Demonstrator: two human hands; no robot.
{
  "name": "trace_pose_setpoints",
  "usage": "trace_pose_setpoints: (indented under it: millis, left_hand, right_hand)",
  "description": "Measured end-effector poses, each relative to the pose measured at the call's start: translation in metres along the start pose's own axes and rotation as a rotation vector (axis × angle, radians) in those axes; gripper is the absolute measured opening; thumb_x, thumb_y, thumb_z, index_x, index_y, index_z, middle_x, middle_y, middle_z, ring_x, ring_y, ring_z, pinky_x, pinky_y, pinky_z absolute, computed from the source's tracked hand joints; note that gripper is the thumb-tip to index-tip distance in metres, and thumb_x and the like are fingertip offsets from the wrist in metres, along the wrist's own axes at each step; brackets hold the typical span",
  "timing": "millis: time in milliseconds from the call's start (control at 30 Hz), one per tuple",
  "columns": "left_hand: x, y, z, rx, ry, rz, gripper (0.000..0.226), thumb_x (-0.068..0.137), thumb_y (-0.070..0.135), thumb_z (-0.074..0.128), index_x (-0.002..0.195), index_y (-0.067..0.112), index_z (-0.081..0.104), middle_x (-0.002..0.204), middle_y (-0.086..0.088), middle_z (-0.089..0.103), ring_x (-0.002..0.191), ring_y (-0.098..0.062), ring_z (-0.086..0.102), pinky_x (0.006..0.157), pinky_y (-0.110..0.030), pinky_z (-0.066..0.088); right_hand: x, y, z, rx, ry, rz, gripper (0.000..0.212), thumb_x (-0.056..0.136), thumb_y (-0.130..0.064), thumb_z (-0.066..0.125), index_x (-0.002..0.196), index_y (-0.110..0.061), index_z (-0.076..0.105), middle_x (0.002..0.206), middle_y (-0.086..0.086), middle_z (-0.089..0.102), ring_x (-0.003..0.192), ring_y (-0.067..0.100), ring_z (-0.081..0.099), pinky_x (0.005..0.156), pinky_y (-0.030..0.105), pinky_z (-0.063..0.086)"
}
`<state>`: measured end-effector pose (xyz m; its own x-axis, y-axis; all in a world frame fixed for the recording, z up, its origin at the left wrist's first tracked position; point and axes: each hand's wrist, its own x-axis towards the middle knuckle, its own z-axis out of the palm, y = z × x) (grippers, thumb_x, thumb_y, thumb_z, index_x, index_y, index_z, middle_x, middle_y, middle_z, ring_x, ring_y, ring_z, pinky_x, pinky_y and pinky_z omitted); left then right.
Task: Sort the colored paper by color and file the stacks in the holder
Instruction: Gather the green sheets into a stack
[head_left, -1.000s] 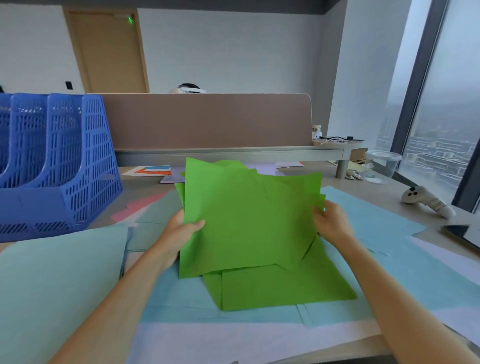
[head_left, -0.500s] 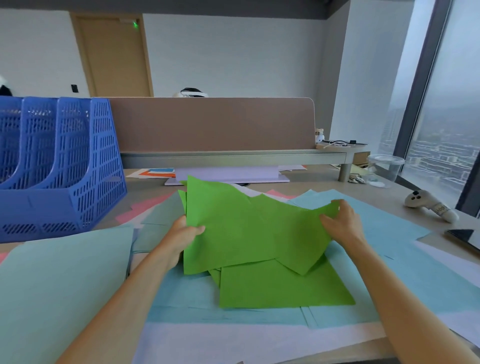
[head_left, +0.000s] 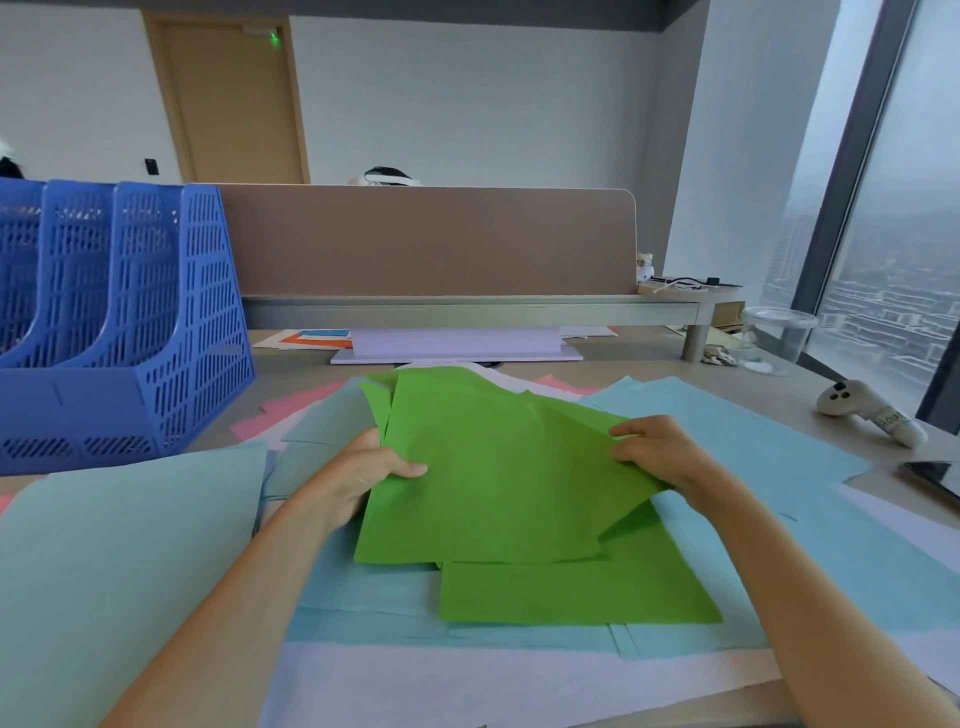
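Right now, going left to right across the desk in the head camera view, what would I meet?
Blue file holder → left hand → green paper sheets, gripped by both hands → right hand → clear plastic cup → white controller.

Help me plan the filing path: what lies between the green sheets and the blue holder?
Head view: flat pink paper and pale teal sheets cover the desk between the green sheets and blue holder.

Soft daylight from the right window (head_left: 893, 249); edges bend.
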<state>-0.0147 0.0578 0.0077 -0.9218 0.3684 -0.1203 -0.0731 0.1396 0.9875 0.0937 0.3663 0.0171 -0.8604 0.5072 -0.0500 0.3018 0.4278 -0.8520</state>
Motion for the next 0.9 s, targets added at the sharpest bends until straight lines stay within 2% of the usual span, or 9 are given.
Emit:
trace_pose_setpoints:
  millis: [133, 200, 267, 333, 400, 500, 600, 700, 900]
  left_hand:
    - [-0.004, 0.003, 0.004, 0.005, -0.054, 0.032, 0.045, 0.072, -0.015, 0.069, 0.106, 0.011, 0.057, 0.102, -0.01, 0.07, 0.091, -0.025, 0.067, 0.075, -0.035, 0.055]
    - [-0.006, 0.004, 0.007, 0.031, -0.093, 0.071, 0.05, 0.071, -0.015, 0.071, 0.107, 0.016, 0.055, 0.099, -0.003, 0.071, 0.088, -0.019, 0.067, 0.071, -0.03, 0.054]
    - [-0.008, 0.004, 0.009, 0.072, -0.144, 0.099, 0.057, 0.07, -0.011, 0.074, 0.113, 0.021, 0.053, 0.104, 0.0, 0.07, 0.094, -0.016, 0.067, 0.075, -0.028, 0.054]
    - [-0.007, 0.002, 0.009, 0.077, -0.182, 0.122, 0.059, 0.071, -0.005, 0.077, 0.118, 0.022, 0.052, 0.111, 0.001, 0.07, 0.101, -0.017, 0.066, 0.084, -0.029, 0.053]
    - [-0.004, 0.0, 0.01, 0.04, -0.168, 0.126, 0.048, 0.078, 0.006, 0.075, 0.119, 0.02, 0.056, 0.112, 0.001, 0.071, 0.102, -0.015, 0.067, 0.087, -0.029, 0.052]
    - [-0.001, -0.001, 0.01, -0.067, -0.103, 0.088, 0.02, 0.089, 0.006, 0.064, 0.105, 0.017, 0.062, 0.093, 0.004, 0.075, 0.085, -0.011, 0.069, 0.068, -0.025, 0.056]
    - [0.003, -0.004, 0.01, -0.035, -0.075, 0.076, 0.029, 0.085, -0.003, 0.065, 0.109, 0.013, 0.062, 0.1, -0.004, 0.074, 0.088, -0.019, 0.07, 0.071, -0.03, 0.057]
    - [0.008, -0.007, 0.011, 0.024, -0.056, 0.106, 0.043, 0.078, -0.005, 0.072, 0.117, 0.01, 0.06, 0.106, -0.007, 0.073, 0.096, -0.021, 0.07, 0.075, -0.031, 0.057]
    - [0.014, -0.011, 0.011, 0.062, 0.008, 0.108, 0.054, 0.074, -0.009, 0.072, 0.121, 0.01, 0.053, 0.11, -0.009, 0.07, 0.099, -0.023, 0.067, 0.086, -0.039, 0.054]
  right_hand:
    - [-0.009, -0.01, 0.007, 0.144, -0.239, 0.046, 0.02, 0.092, -0.015, 0.061, 0.106, -0.002, 0.067, 0.094, 0.012, 0.071, 0.072, 0.019, 0.065, 0.07, 0.029, 0.057]
    - [-0.012, -0.012, 0.011, 0.161, -0.323, 0.074, 0.036, 0.09, -0.03, 0.066, 0.114, -0.003, 0.065, 0.093, 0.008, 0.073, 0.072, 0.016, 0.068, 0.066, 0.029, 0.058]
    - [-0.009, -0.012, 0.02, 0.153, -0.32, 0.094, 0.068, 0.074, -0.041, 0.08, 0.127, -0.007, 0.056, 0.103, 0.005, 0.073, 0.082, 0.019, 0.072, 0.064, 0.03, 0.058]
    - [-0.007, -0.013, 0.03, 0.101, -0.292, 0.075, 0.095, 0.062, -0.033, 0.09, 0.139, -0.007, 0.042, 0.117, 0.012, 0.067, 0.09, 0.027, 0.072, 0.071, 0.038, 0.06]
    - [-0.004, -0.014, 0.029, 0.103, -0.232, 0.031, 0.08, 0.07, -0.013, 0.084, 0.138, -0.002, 0.044, 0.119, 0.018, 0.065, 0.089, 0.029, 0.071, 0.078, 0.044, 0.059]
    - [-0.001, -0.013, 0.009, 0.31, -0.092, -0.036, 0.033, 0.085, 0.001, 0.066, 0.118, 0.002, 0.061, 0.1, 0.016, 0.072, 0.076, 0.024, 0.069, 0.075, 0.04, 0.06]
    - [0.001, -0.007, -0.013, 0.521, 0.041, -0.037, 0.028, 0.092, 0.005, 0.054, 0.119, 0.003, 0.059, 0.102, 0.016, 0.069, 0.08, 0.026, 0.067, 0.073, 0.038, 0.057]
    - [0.001, -0.003, -0.022, 0.552, -0.003, 0.021, 0.029, 0.093, 0.008, 0.046, 0.119, 0.004, 0.057, 0.105, 0.019, 0.068, 0.084, 0.03, 0.068, 0.067, 0.039, 0.06]
    - [0.001, -0.003, -0.023, 0.22, 0.102, 0.087, 0.017, 0.089, -0.002, 0.053, 0.104, 0.004, 0.059, 0.09, 0.021, 0.067, 0.074, 0.031, 0.064, 0.077, 0.046, 0.055]
